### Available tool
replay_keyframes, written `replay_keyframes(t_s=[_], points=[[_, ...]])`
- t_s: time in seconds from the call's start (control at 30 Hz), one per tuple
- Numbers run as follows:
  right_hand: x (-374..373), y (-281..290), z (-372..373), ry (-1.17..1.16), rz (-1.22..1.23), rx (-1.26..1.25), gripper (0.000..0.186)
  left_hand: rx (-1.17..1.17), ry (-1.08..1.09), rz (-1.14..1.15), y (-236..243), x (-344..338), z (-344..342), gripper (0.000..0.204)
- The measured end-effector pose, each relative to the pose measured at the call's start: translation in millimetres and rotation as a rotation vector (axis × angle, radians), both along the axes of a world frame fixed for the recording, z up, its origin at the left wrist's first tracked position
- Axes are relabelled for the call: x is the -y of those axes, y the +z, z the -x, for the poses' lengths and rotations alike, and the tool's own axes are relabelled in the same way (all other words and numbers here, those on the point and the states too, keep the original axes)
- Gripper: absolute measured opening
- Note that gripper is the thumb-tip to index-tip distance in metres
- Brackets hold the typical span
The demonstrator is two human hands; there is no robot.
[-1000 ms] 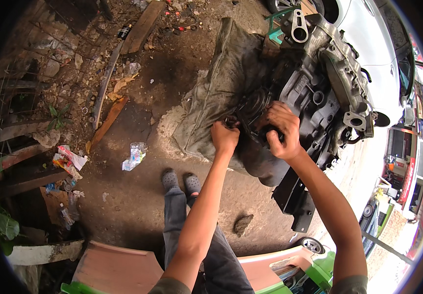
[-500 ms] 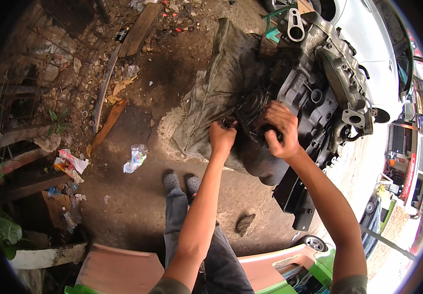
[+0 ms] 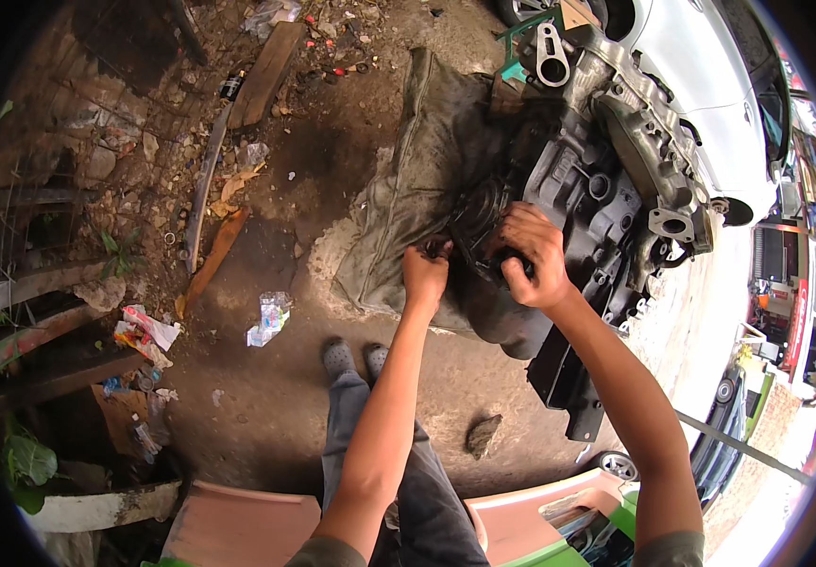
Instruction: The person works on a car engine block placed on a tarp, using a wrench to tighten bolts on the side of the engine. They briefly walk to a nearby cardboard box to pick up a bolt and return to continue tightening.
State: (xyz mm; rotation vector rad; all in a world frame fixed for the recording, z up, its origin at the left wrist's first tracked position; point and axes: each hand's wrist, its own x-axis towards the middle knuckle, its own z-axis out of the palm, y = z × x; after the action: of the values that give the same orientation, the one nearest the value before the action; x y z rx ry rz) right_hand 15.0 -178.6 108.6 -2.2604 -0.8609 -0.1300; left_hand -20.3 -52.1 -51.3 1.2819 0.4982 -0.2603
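Observation:
A dark engine [image 3: 597, 189] with bare-metal parts along its top and right side rests at a tilt on a grimy grey-green sheet [image 3: 389, 217]. My left hand [image 3: 424, 271] has its fingers curled at the engine's left edge, on something dark that I cannot make out. Just right of it, my right hand [image 3: 533, 253] grips a black part of the engine beside a round pulley-like piece [image 3: 479, 213]; exactly what is under its fingers is hidden.
A white car [image 3: 687, 57] and green stool [image 3: 514, 66] stand behind the engine. Broken planks [image 3: 266, 76], litter [image 3: 266, 317] and rusty scrap lie on the dirt at left. A stone [image 3: 484, 435] is near my feet. Pink-and-green body panels [image 3: 238, 520] lie along the bottom.
The view has shifted slightly. My hands keep their grips at the engine, having moved only a little, with no visible change in what they hold.

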Motion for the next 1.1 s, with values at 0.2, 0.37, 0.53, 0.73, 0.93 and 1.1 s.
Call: replay_keyframes(t_s=[0.2,0.37,0.53,0.73,0.93,1.1], points=[[-5,7,5,-0.103,0.047,0.024,0.033,-0.06,-0.021,0.098,-10,1,-6,0.012],[-20,37,35,-0.427,0.169,-0.196,0.06,-0.071,-0.065,0.088,2,-4,-9,0.016],[-52,41,91,-0.752,0.154,-0.189,0.068,-0.132,-0.205,0.094,18,-20,-17,0.012],[-80,-6,129,-1.023,0.224,-0.184,0.081,-0.142,-0.333,0.009,24,-32,-27,0.011],[-56,-46,139,-1.085,0.285,-0.045,0.073,-0.199,-0.338,-0.025,22,-26,-32,0.011],[-50,-84,133,-1.109,0.306,0.151,0.071,-0.153,-0.279,0.026,23,-23,-33,0.015]])
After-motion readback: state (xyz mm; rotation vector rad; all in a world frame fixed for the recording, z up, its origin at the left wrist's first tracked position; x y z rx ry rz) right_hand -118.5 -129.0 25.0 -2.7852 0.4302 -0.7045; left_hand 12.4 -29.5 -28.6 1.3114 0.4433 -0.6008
